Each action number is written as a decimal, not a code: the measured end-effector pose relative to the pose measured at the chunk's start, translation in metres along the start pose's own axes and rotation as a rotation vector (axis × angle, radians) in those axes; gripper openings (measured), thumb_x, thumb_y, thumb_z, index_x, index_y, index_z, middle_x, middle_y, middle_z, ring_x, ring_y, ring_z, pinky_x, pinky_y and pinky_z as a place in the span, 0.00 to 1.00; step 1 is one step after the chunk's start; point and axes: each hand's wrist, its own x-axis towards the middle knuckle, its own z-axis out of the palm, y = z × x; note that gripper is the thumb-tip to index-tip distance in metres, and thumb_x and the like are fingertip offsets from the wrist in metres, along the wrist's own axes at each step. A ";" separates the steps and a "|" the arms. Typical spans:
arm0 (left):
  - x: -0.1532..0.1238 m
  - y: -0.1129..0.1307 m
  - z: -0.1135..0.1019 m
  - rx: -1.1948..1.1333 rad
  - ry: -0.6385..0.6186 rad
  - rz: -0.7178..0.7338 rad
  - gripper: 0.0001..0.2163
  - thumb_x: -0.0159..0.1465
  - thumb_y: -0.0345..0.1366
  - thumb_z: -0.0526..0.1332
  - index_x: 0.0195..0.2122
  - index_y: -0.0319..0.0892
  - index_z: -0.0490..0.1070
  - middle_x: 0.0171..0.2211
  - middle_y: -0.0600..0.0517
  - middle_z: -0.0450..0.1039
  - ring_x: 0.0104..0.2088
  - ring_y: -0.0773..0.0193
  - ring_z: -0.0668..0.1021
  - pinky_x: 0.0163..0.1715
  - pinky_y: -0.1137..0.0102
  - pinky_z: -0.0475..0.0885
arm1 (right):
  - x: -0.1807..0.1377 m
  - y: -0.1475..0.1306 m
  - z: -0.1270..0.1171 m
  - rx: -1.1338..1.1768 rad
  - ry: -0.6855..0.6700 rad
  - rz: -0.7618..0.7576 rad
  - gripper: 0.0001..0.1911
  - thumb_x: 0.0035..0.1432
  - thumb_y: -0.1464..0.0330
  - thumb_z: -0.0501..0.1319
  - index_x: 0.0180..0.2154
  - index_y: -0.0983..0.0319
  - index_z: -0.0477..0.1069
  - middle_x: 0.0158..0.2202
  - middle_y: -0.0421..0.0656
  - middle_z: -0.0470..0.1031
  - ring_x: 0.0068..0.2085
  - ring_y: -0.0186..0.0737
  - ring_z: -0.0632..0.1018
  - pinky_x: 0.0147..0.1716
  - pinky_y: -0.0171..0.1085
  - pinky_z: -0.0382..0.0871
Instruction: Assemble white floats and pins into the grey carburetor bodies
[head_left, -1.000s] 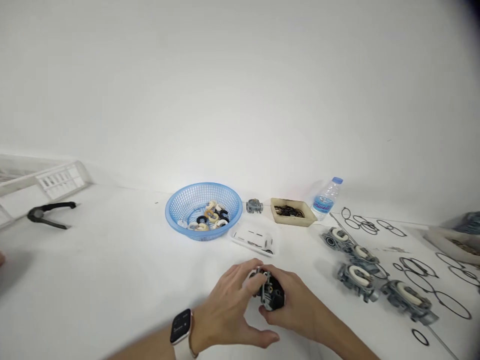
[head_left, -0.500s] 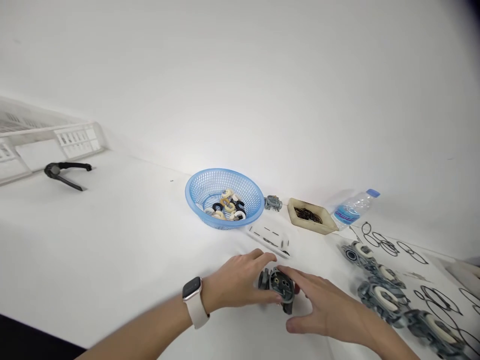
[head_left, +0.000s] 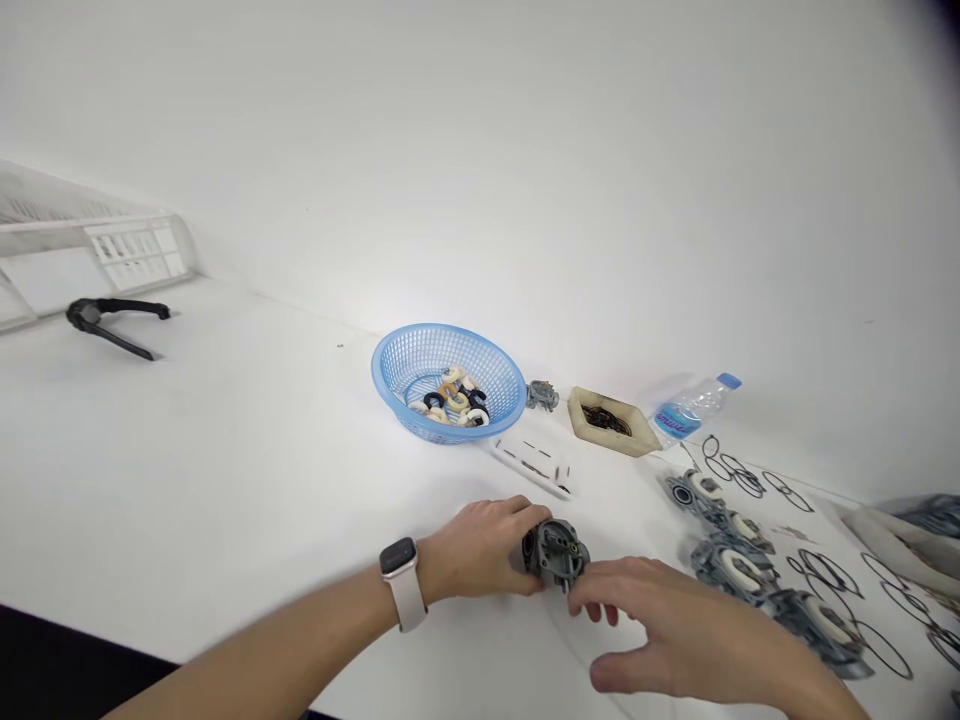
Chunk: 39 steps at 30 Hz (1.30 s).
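My left hand (head_left: 480,550), with a watch on its wrist, is closed around a small grey metal carburetor body (head_left: 556,552) on the white table (head_left: 247,450). My right hand (head_left: 660,635) hovers just right of the part, fingers curled loosely apart, fingertips close to its lower right edge, holding nothing that I can see.
A blue basket (head_left: 448,383) of rings sits behind, with a small metal part (head_left: 541,396), a white tray (head_left: 534,464), a tan tray (head_left: 604,421) and a water bottle (head_left: 694,411). Several assembled carburetors (head_left: 739,565) and black O-rings (head_left: 832,570) lie right. Black pliers (head_left: 109,320) lie far left.
The view swung left and down. My right hand let go of the part and now sits lower beside it. My left hand kept the part and turned it.
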 end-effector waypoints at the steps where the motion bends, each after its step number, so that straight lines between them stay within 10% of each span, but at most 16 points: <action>1: 0.001 0.000 0.001 0.010 0.004 -0.003 0.31 0.56 0.46 0.72 0.59 0.50 0.65 0.51 0.49 0.75 0.45 0.49 0.81 0.41 0.62 0.76 | 0.000 0.002 -0.008 -0.002 0.015 -0.015 0.17 0.54 0.57 0.69 0.47 0.48 0.77 0.44 0.40 0.78 0.47 0.51 0.76 0.43 0.40 0.70; 9: 0.002 -0.006 -0.002 0.090 0.041 0.092 0.30 0.53 0.48 0.73 0.56 0.49 0.69 0.44 0.50 0.78 0.41 0.50 0.82 0.41 0.64 0.76 | 0.108 -0.040 -0.108 -0.267 0.463 -0.218 0.16 0.73 0.57 0.54 0.53 0.55 0.74 0.50 0.43 0.78 0.48 0.42 0.77 0.49 0.38 0.71; 14: 0.004 -0.010 -0.003 0.133 -0.005 0.113 0.31 0.52 0.50 0.73 0.55 0.49 0.70 0.45 0.49 0.79 0.41 0.50 0.83 0.41 0.64 0.76 | 0.212 -0.075 -0.126 -0.373 0.449 -0.094 0.15 0.71 0.63 0.61 0.54 0.62 0.72 0.56 0.49 0.73 0.53 0.47 0.76 0.54 0.51 0.72; 20: 0.008 -0.017 0.000 0.180 -0.011 0.147 0.32 0.54 0.51 0.72 0.58 0.49 0.68 0.46 0.48 0.80 0.42 0.49 0.84 0.42 0.63 0.77 | 0.253 -0.090 -0.132 -0.217 0.419 -0.049 0.16 0.70 0.63 0.63 0.55 0.63 0.71 0.54 0.49 0.73 0.50 0.46 0.77 0.49 0.48 0.76; 27: 0.007 -0.012 -0.004 0.190 -0.023 0.126 0.30 0.53 0.54 0.72 0.55 0.50 0.69 0.44 0.49 0.80 0.40 0.47 0.83 0.41 0.60 0.77 | 0.207 -0.059 -0.131 0.369 0.336 -0.333 0.16 0.71 0.58 0.59 0.44 0.66 0.74 0.48 0.47 0.76 0.50 0.46 0.77 0.50 0.46 0.74; 34: 0.000 0.000 -0.010 0.139 -0.007 0.115 0.27 0.53 0.46 0.73 0.53 0.47 0.70 0.40 0.51 0.79 0.38 0.51 0.82 0.41 0.63 0.76 | 0.091 -0.014 -0.072 0.910 0.271 -0.495 0.24 0.69 0.48 0.55 0.32 0.61 0.61 0.37 0.44 0.71 0.41 0.40 0.77 0.46 0.44 0.75; 39: -0.004 0.008 -0.014 0.132 -0.045 0.069 0.29 0.53 0.44 0.73 0.55 0.47 0.69 0.43 0.50 0.78 0.41 0.51 0.80 0.44 0.61 0.74 | 0.052 0.011 -0.031 1.119 0.332 -0.466 0.21 0.64 0.49 0.64 0.41 0.59 0.66 0.39 0.44 0.74 0.39 0.42 0.78 0.45 0.45 0.74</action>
